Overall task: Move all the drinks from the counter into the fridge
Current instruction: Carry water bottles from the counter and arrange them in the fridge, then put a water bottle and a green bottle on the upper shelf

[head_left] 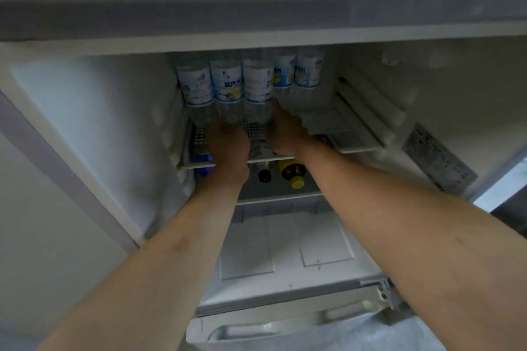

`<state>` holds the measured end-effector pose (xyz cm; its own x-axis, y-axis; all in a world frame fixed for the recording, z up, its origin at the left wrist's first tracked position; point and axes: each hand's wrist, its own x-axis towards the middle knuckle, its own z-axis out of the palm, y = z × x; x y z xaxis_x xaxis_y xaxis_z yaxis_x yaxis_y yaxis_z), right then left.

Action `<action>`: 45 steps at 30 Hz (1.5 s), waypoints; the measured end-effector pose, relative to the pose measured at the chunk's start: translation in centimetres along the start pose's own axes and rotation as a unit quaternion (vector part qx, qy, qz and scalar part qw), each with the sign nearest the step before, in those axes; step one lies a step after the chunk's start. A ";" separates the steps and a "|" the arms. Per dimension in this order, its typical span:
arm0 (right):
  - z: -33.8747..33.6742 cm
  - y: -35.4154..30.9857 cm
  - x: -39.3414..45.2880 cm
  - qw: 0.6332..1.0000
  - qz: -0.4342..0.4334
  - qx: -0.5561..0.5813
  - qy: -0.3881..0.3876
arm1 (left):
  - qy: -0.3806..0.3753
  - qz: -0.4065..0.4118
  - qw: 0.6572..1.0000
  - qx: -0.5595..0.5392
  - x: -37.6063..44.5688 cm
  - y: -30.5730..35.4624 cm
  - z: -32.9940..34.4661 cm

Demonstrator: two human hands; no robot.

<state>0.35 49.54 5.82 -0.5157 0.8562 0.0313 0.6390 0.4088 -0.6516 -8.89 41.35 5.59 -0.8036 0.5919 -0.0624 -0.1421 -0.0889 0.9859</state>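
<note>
With both hands, left (228, 141) and right (285, 125), curled round bottles (228, 85) at the shelf's (359, 148) front edge, I judge a nudge could topple the row.

The picture is dim and greyish, with soft, low contrast throughout. The fridge (85, 111) interior is unlit; its back falls into shadow, and the water bottles (228, 85) there look hazy, their labels unreadable. The brightest patch sits at 4 o'clock, a pale sliver beyond the fridge wall. Fine detail is smeared, as if by compression or slight motion. Wide-angle distortion bows the straight edges, strongest along the top at 12 o'clock, and stretches both forearms (427, 225) toward the lower corners.
</note>
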 end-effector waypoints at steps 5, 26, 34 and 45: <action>-0.4 0.8 -5.5 0.988 -0.077 -0.077 0.113 | 0.004 0.092 0.996 0.013 -3.9 -1.8 -0.6; 9.0 25.0 -64.0 0.686 0.510 0.320 0.408 | -0.514 0.153 0.740 0.406 -42.0 -27.3 -10.8; 15.0 26.7 -80.3 0.498 0.635 0.365 0.465 | -0.647 0.019 0.409 0.643 -43.1 -34.3 -15.7; 18.6 25.2 -84.8 0.349 0.725 0.372 0.462 | -0.632 -0.142 0.447 0.617 -44.4 -37.5 -5.5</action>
<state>49.55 -18.67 -27.36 0.6669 -0.1322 -0.7333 -0.6576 -0.5673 -0.4958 28.92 14.03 -29.44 0.2252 0.4883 -0.8431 0.9188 0.1816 0.3505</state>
